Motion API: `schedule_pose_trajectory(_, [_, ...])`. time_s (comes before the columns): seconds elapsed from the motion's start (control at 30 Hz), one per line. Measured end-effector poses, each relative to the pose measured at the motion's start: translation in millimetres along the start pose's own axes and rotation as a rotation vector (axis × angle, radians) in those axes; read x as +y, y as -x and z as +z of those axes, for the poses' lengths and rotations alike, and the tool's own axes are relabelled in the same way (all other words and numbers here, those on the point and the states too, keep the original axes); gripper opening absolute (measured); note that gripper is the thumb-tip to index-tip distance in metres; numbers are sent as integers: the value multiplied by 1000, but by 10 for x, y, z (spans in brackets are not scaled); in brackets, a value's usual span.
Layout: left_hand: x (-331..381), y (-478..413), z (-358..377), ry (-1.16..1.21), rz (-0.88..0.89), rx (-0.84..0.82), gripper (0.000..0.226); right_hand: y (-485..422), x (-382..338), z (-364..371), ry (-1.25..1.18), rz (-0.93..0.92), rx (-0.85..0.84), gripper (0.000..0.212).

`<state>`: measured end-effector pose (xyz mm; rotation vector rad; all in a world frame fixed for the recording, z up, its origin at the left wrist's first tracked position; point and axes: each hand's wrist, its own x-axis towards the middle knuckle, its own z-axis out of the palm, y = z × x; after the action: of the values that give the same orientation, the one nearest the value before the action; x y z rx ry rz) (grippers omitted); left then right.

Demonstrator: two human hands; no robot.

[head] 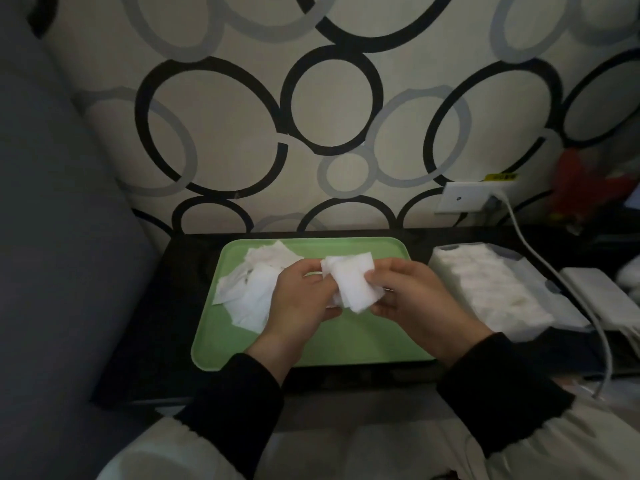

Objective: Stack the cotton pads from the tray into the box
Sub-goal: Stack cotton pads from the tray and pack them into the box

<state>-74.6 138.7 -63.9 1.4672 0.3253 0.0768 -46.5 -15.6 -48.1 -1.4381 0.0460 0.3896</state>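
Observation:
A green tray (346, 344) lies on a dark low table. A loose pile of white cotton pads (249, 289) covers the tray's left half. Above the tray's middle, my left hand (301, 303) and my right hand (415, 299) together hold a small bunch of cotton pads (353, 282), fingers pinched on its two sides. To the right of the tray stands the clear box (540, 275), with rows of white pads (491, 285) stacked inside it.
A white cable (568, 292) runs from a wall socket (467, 197) across the box's right side. A white adapter (595, 289) lies further right. A grey cushion (52, 237) stands at the left. The patterned wall rises right behind the table.

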Motion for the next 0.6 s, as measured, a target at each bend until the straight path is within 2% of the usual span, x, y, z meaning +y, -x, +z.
schedule_pose_trajectory(0.1, [4,23,87,12,-2,-4,17,13,40,-44,11,0,59,19])
schedule_pose_trajectory(0.2, [-5,27,219,11,-14,-8,15,24,67,-89,17,-13,117,8])
schedule_pose_trajectory(0.37, [-32,32,446,25,-41,-3,10,25,110,-173,84,-103,217,1])
schedule_pose_trajectory(0.5, [-4,33,635,102,-103,-32,26,0,152,-313,168,-159,297,6])
schedule_pose_trajectory(0.6, [-49,43,793,28,-65,-119,25,-25,170,-501,261,-163,342,10])
